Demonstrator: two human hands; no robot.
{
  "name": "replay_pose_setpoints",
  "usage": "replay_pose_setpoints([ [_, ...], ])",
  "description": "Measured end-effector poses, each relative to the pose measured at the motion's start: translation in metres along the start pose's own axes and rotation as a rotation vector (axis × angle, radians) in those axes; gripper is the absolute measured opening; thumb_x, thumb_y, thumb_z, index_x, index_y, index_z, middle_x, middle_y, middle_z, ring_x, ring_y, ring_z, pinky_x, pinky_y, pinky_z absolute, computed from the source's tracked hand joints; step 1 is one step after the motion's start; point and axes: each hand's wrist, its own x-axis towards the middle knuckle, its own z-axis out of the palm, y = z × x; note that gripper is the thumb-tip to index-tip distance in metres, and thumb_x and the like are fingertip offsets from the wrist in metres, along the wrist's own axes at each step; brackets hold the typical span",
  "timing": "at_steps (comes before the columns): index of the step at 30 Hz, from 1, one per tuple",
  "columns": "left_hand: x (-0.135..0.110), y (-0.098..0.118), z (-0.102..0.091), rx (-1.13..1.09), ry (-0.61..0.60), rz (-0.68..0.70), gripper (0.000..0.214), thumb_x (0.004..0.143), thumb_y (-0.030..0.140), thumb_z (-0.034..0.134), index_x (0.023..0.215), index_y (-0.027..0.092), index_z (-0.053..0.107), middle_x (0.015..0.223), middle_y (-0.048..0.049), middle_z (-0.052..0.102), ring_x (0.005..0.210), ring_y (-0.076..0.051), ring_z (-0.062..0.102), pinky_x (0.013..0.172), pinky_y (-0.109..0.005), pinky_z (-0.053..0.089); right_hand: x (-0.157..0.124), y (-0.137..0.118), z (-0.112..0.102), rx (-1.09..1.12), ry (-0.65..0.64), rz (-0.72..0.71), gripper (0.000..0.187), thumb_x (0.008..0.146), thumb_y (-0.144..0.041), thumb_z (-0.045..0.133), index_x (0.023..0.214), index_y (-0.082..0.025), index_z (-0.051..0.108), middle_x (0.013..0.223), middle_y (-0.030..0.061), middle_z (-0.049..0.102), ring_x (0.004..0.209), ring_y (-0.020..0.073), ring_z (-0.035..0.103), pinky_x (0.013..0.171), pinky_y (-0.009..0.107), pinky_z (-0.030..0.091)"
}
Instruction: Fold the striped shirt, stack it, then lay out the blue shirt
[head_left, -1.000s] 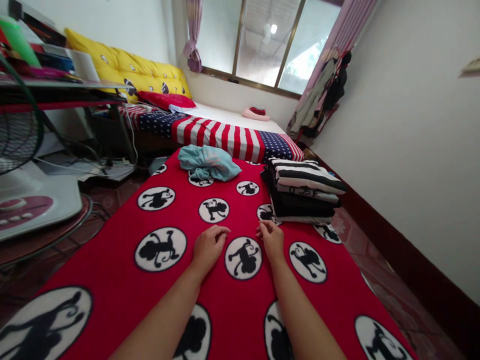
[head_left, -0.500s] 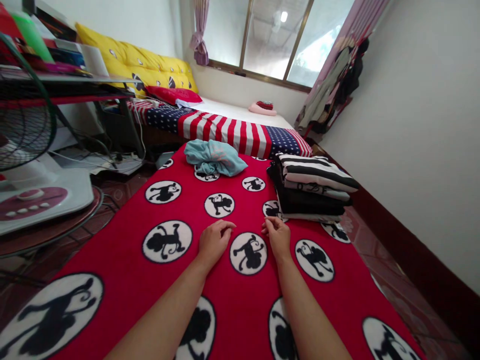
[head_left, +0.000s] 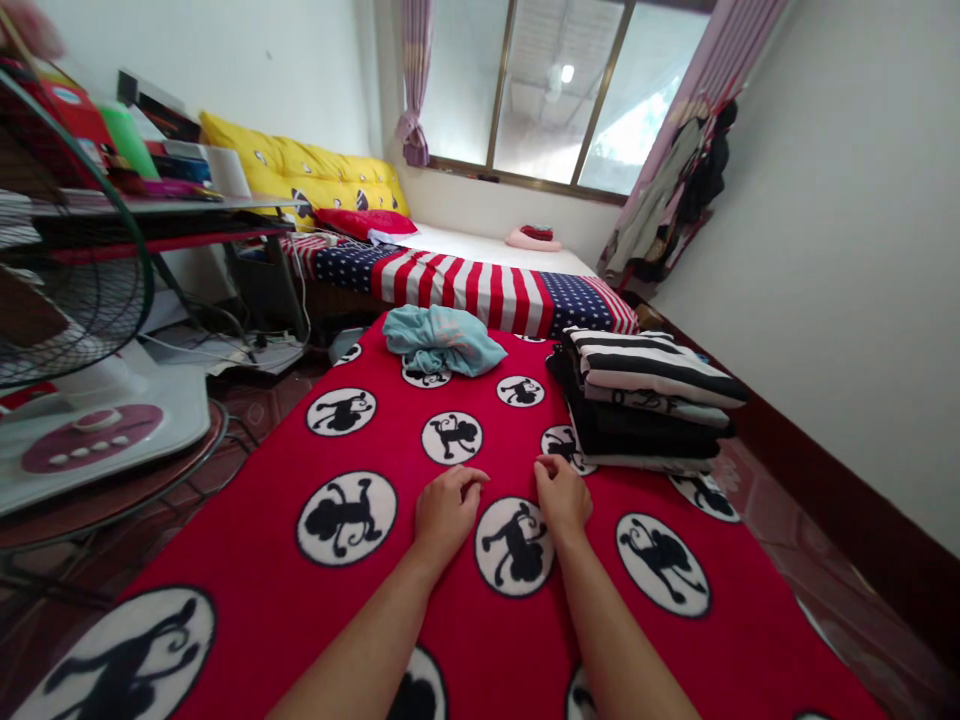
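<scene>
1. Resting, as far as I can judge from the head view, on the red blanket (head_left: 247, 570), my left hand (head_left: 448, 510) has its fingers bent loosely, with a narrow gap between thumb and forefinger.
2. My right hand (head_left: 564, 497) lies across from it, well apart, its fingers curled inward; from here I cannot tell whether the thumb and fingertips meet.
3. Between my two wrists I see one of the blanket's white circles (head_left: 514, 547), printed with a dark monkey.
4. The stack (head_left: 645, 400) of folded clothes sits just beyond my right hand and to its right, near it but apart. A black-and-white striped piece tops it, with grey and black ones below.
5. The blue cloth (head_left: 442, 340) lies crumpled at the blanket's far end, beyond my left hand and well apart from it.
6. Past that end I have a bed (head_left: 457, 285) with a flag-patterned edge, a red pillow (head_left: 367, 222) and a yellow cushion (head_left: 300, 160) along the wall.
7. A fan (head_left: 82, 260) stands at far left; clothes (head_left: 660, 200) hang near the window (head_left: 555, 100), at right.
</scene>
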Motion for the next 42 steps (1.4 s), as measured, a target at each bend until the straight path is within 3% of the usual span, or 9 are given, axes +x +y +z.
replay_pose_setpoints([
  [6,-0.003,-0.002,0.003,-0.022,-0.008,0.008,0.023,0.086,0.015,0.053,0.095,0.026,0.071,0.096,0.001,0.072,0.091,-0.017,0.066,0.079,-0.028,0.047,-0.001,-0.03,0.035,-0.111,-0.051,-0.057,0.028,0.081,-0.036,0.052,0.1,-0.028,0.07,0.092,0.006,0.074,0.085,0.029,0.066,0.072,0.038,0.043],
  [11,0.016,-0.016,0.0,-0.09,-0.014,0.144,0.023,0.085,0.012,0.052,0.097,0.023,0.069,0.093,-0.0009,0.071,0.084,-0.015,0.066,0.077,-0.025,0.051,0.004,-0.014,0.041,0.116,-0.17,-0.12,0.03,0.081,-0.04,0.052,0.099,-0.022,0.068,0.087,0.0054,0.074,0.079,0.0242,0.067,0.071,0.033,0.047],
  [14,0.063,-0.028,-0.008,0.065,0.058,0.327,0.03,0.081,0.004,0.049,0.099,0.02,0.067,0.096,-0.0041,0.068,0.092,-0.016,0.064,0.084,-0.027,0.052,0.008,-0.005,0.042,0.296,-0.201,-0.093,0.032,0.081,-0.043,0.051,0.097,-0.02,0.067,0.083,0.0059,0.073,0.074,0.0224,0.068,0.067,0.03,0.049],
  [19,0.177,-0.035,-0.032,0.254,0.118,0.386,0.045,0.077,0.002,0.048,0.117,0.019,0.061,0.121,-0.0095,0.057,0.12,-0.023,0.05,0.106,-0.04,0.039,0.006,-0.008,0.043,0.167,-0.17,-0.102,0.026,0.079,-0.041,0.054,0.09,-0.025,0.072,0.078,0.0028,0.074,0.073,0.0228,0.068,0.062,0.03,0.048],
  [23,0.246,-0.032,-0.045,0.415,0.156,0.307,0.058,0.077,0.003,0.047,0.133,0.018,0.05,0.143,-0.0131,0.042,0.133,-0.03,0.036,0.109,-0.045,0.032,0.004,-0.012,0.041,0.155,-0.151,-0.112,0.024,0.082,-0.04,0.054,0.09,-0.026,0.072,0.078,0.0018,0.074,0.071,0.0228,0.068,0.061,0.03,0.047],
  [27,0.276,-0.032,-0.045,0.542,0.154,0.176,0.056,0.078,0.004,0.046,0.134,0.012,0.047,0.135,-0.0187,0.05,0.125,-0.033,0.043,0.101,-0.045,0.036,0.004,-0.013,0.04,0.13,-0.156,-0.095,0.022,0.082,-0.039,0.054,0.09,-0.027,0.072,0.079,0.0014,0.074,0.074,0.023,0.069,0.062,0.03,0.047],
  [36,0.246,-0.002,-0.066,0.716,0.044,0.24,0.026,0.082,0.012,0.045,0.101,0.013,0.064,0.106,-0.0161,0.066,0.106,-0.031,0.057,0.094,-0.044,0.037,0.008,-0.01,0.045,0.246,-0.149,-0.066,0.022,0.081,-0.038,0.055,0.089,-0.025,0.071,0.078,0.0014,0.073,0.071,0.0204,0.067,0.06,0.028,0.048],
  [39,0.194,0.014,-0.081,0.749,-0.05,0.338,0.022,0.081,0.013,0.047,0.096,0.015,0.063,0.099,-0.0128,0.067,0.099,-0.028,0.06,0.087,-0.038,0.041,0.01,-0.009,0.046,0.429,-0.128,-0.044,0.028,0.08,-0.042,0.057,0.095,-0.021,0.068,0.08,0.0036,0.071,0.063,0.0183,0.063,0.054,0.027,0.047],
  [42,0.109,0.02,-0.082,0.773,-0.172,0.418,0.02,0.076,0.009,0.05,0.089,0.018,0.062,0.09,-0.0088,0.066,0.089,-0.025,0.061,0.075,-0.032,0.044,0.01,-0.011,0.042,0.597,-0.052,0.01,0.041,0.081,-0.049,0.056,0.108,-0.017,0.061,0.089,0.0065,0.069,0.061,0.0162,0.061,0.051,0.026,0.046],
])
